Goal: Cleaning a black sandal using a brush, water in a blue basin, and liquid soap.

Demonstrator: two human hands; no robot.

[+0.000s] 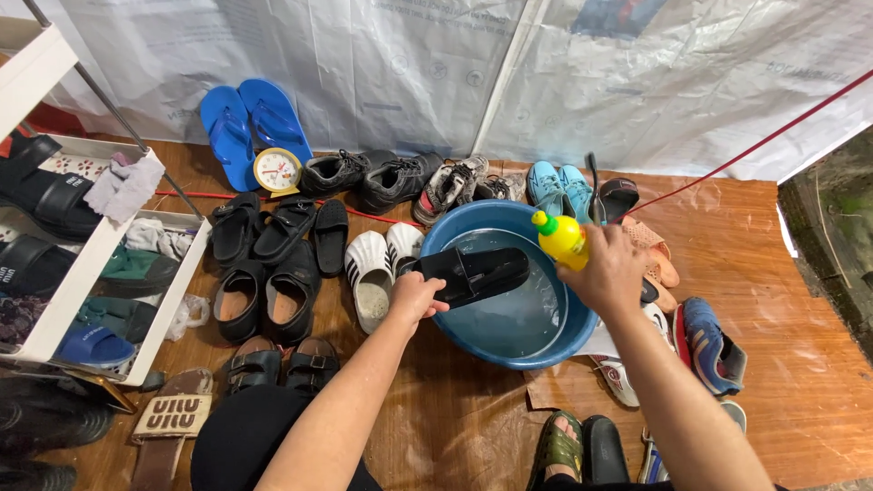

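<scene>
One blue basin [498, 356] of water sits on the floor. Two hands are in view: the left hand [416, 297] holds one black slide sandal [477, 272], the right hand [611, 271] one yellow bottle [561, 238]. Against the plastic sheet lie two blue flip-flops [250, 127] and one small yellow clock [277, 170]. There are two white clogs [380, 265], two black lace-up shoes [373, 177], two light blue sneakers [556, 188] and one white shoe rack [86, 264]. The other shoes overlap too much to count.
</scene>
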